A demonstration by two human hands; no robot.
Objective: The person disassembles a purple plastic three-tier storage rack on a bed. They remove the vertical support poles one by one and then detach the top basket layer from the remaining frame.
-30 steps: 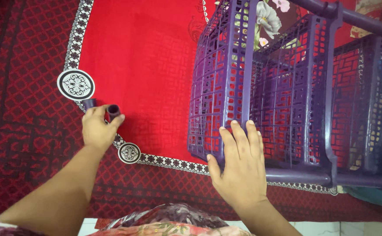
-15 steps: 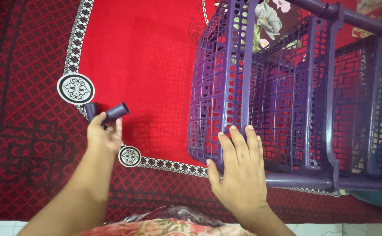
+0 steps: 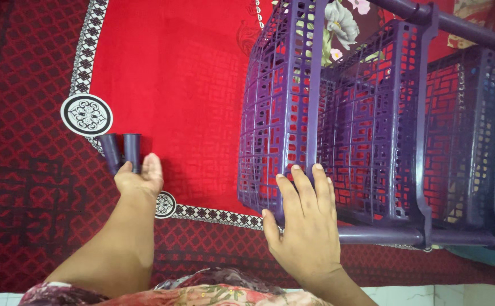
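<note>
Nearest, at lower centre, the right hand (image 3: 304, 226) lay flat, fingers spread, on the purple lattice plastic rack (image 3: 372, 119), tipped on its side across the right of the frame. Left of it, the left hand (image 3: 138, 180) was closed around two short dark-purple plastic tubes (image 3: 120, 152), pointing toward the top of the frame. They looked light, stiff and smooth, best gripped mid-length. Beyond spread the red patterned carpet (image 3: 174, 73).
</note>
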